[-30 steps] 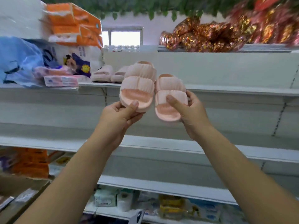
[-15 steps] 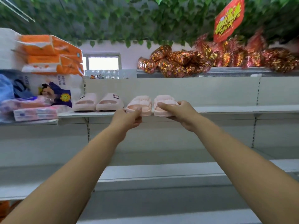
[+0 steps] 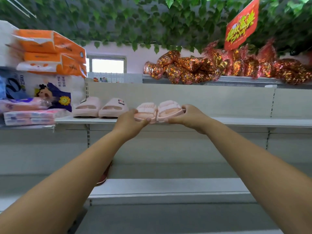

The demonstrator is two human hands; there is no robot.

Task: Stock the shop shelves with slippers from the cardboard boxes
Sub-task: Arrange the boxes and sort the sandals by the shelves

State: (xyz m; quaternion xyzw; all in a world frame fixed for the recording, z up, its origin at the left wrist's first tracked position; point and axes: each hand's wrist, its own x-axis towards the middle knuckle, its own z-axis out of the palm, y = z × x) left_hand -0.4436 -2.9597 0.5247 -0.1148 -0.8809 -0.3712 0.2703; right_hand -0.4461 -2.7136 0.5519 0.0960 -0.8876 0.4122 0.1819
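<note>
At shelf point(image 3: 244, 122) edge, hands point(image 3: 130, 123) point(image 3: 190, 118) grip 2 slippers point(image 3: 146, 110) point(image 3: 169, 108).

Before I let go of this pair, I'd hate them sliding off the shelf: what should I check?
1. Left hand grips the left ribbed slipper: ok.
2. Right hand grips the right ribbed slipper: ok.
3. Both slippers side by side: ok.
4. Soles fully resting on the shelf: cannot tell, the hands hide their front edges.
5. Clear of the charm slippers alongside: ok, a gap shows.
6. Bare shelf to the right for the next pair: ok.
</note>
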